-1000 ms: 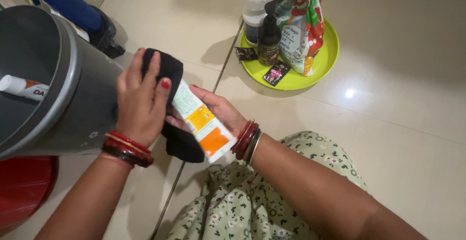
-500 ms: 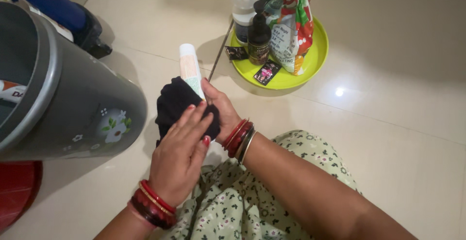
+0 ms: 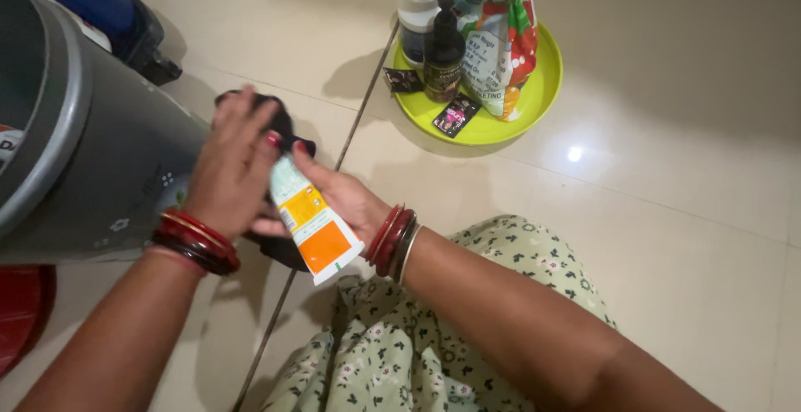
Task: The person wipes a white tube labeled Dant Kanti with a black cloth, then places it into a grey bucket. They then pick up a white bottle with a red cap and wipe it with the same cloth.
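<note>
Right hand (image 3: 338,199) gripped tube (image 3: 310,224), long axis diagonal, crimped end toward lower right; left hand (image 3: 234,166) pressed black cloth (image 3: 279,124) over upper end.

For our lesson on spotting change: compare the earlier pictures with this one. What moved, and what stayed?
The tube, upright half a second ago, now lies tilted with its orange end toward the person. The left hand has shifted over the black cloth at the tube's top. The right hand keeps its grip. The green tray is unchanged.

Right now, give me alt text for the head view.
Two bangled hands meet over a tiled floor: the right hand holds a white-and-orange tube, the left hand presses a black cloth. Grey bin left; green tray of bottles behind.
</note>
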